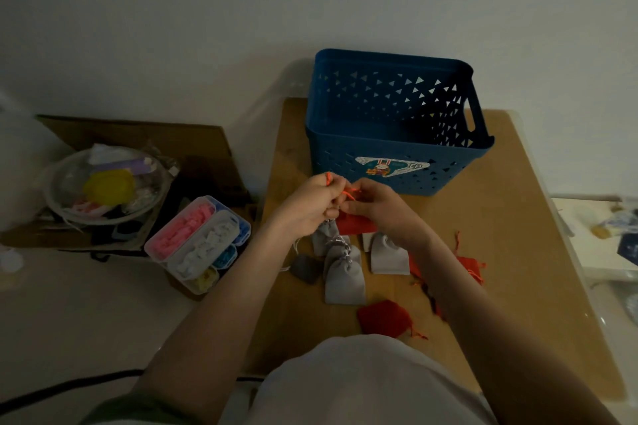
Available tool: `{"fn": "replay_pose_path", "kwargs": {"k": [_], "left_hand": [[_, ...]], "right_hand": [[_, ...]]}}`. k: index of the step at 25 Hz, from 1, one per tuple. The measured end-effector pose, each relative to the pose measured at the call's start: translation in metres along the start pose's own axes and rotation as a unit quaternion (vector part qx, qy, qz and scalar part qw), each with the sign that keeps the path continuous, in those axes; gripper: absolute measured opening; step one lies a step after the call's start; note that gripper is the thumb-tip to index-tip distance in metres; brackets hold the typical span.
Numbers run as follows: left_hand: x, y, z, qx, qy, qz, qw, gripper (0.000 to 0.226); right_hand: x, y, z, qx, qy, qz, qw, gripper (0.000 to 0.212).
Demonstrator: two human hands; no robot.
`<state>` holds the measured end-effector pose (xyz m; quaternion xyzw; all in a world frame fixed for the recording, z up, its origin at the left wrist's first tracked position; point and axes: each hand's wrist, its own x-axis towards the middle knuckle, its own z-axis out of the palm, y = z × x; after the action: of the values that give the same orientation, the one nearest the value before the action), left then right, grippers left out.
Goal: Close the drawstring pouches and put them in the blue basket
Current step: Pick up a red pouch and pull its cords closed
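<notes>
The left hand (310,205) has its fingers curled tight, pinching a thin orange drawstring (349,195) whose loop pokes up above its knuckles. The right hand (376,207) also curls inward, thumb and forefinger pinching the same cord just beside the left. Below both hands is the red pouch (355,225), a flat, soft fabric rectangle, with its mouth end up at the fingers and its body pointing back toward the person. Whether it touches the table cannot be told.

The hands are just in front of the blue basket (345,162), a rigid plastic tub with triangular holes and a sticker on its near wall. It stands on the wooden table (518,217). Light grey pouches (341,281) of matte cloth lie near the wrists, their gathered necks toward the basket. 2 more red pouches (383,316) lie crumpled nearer the person.
</notes>
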<state>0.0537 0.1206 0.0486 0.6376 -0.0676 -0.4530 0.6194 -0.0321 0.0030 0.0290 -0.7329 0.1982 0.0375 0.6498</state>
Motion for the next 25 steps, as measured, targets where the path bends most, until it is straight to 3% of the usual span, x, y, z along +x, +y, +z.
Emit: {"fn": "replay_pose_path", "kwargs": {"k": [7,10,16,18,22,24,25], "left_hand": [[-0.002,-0.001,-0.018,0.107,-0.052,0.05,0.992,0.024],[-0.005,0.004,-0.021,0.123,-0.07,0.068,0.988,0.024],[-0.004,0.009,-0.017,0.241,-0.025,0.128,0.962,0.011],[-0.004,0.009,-0.014,0.36,0.043,0.193,0.912,0.009],[-0.007,0.005,0.004,0.631,0.123,0.282,0.712,0.015],[-0.006,0.003,0.009,0.67,0.14,0.292,0.668,0.019],[-0.006,0.003,0.01,0.67,0.143,0.294,0.666,0.02]], "right_hand": [[-0.005,-0.004,-0.012,0.024,-0.03,0.004,0.999,0.001],[-0.004,-0.004,-0.016,0.046,-0.042,0.003,0.998,0.006],[0.001,0.002,-0.018,0.082,-0.038,0.02,0.996,0.012],[0.002,0.001,-0.018,0.082,-0.03,0.023,0.996,0.011],[0.001,-0.001,-0.015,0.054,-0.021,0.021,0.998,0.009],[0.001,0.0,-0.012,0.062,-0.02,0.017,0.998,0.008],[0.002,0.002,-0.011,0.082,-0.012,0.014,0.996,0.008]]}}
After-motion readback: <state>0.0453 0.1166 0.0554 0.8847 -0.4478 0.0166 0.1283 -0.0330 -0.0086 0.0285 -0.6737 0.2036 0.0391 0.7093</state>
